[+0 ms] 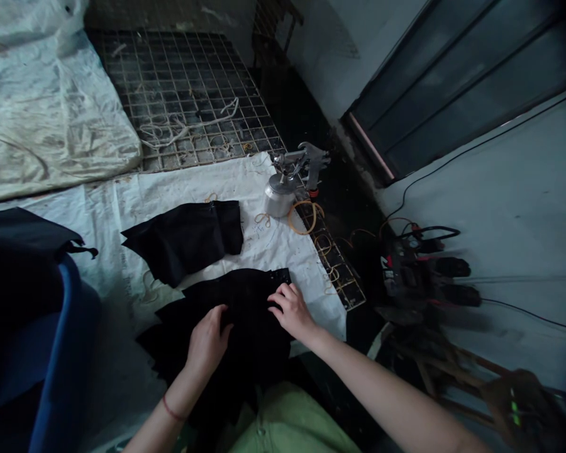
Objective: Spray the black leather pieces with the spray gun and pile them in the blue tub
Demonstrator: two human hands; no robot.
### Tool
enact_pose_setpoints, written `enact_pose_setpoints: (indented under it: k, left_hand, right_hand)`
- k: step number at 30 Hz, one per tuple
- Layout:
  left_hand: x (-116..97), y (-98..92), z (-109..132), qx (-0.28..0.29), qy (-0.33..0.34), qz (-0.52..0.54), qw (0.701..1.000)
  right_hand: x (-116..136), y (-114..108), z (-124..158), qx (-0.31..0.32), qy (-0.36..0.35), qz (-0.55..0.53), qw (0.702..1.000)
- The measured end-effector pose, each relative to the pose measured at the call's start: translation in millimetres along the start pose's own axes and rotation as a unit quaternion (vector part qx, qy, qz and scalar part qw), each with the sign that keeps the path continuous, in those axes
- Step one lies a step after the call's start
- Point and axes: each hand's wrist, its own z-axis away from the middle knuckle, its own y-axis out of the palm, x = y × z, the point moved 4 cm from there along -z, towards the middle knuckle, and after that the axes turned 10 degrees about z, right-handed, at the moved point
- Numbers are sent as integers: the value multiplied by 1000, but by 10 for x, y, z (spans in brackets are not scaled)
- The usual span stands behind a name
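Observation:
A stack of black cloth pieces [245,340] with jagged left edges lies at the front of the white sheet, partly hanging toward my body. My left hand [208,338] rests on its left part, fingers bent and thumb apart from them. Near the upper right corner, my right hand [288,309] touches the same cloth with curved fingers, its thumb held a little away. Small light dots show at that corner beside my fingertips. Just beyond lies a separate black cloth piece [188,239], flat on the sheet.
A metal spray gun [283,189] with a silver cup stands behind the cloth, its orange hose [306,220] coiled alongside. At left is a blue tub [70,314] with dark cloth. Wire mesh [183,82] supports the white sheet [165,182]. A dark machine [419,264] sits at right.

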Motion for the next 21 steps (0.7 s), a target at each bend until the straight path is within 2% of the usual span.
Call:
enact_pose_setpoints:
  k: [3, 6, 11, 14, 18, 21]
  left_hand:
    - [27, -1, 9, -4, 28, 1, 1000]
    - [29, -22, 27, -26, 70, 21, 997]
    - [-23, -87, 120, -93, 165, -66, 980]
    - [-63, -92, 151, -107, 197, -82, 971]
    - [-86, -51, 167, -75, 200, -37, 976]
    - [-34, -75, 196, -55, 154, 21, 986]
  right_hand:
    - [37, 7, 71, -34, -41, 29, 998]
    - [33, 56, 126, -42, -45, 27, 998]
    - [-3, 105, 120, -6, -26, -29, 999]
    - [-10, 85, 68, 19, 0, -22, 1000]
    - [-4, 52, 56, 70, 6, -11, 997]
    - [-72, 8, 150, 76, 31, -95, 992]
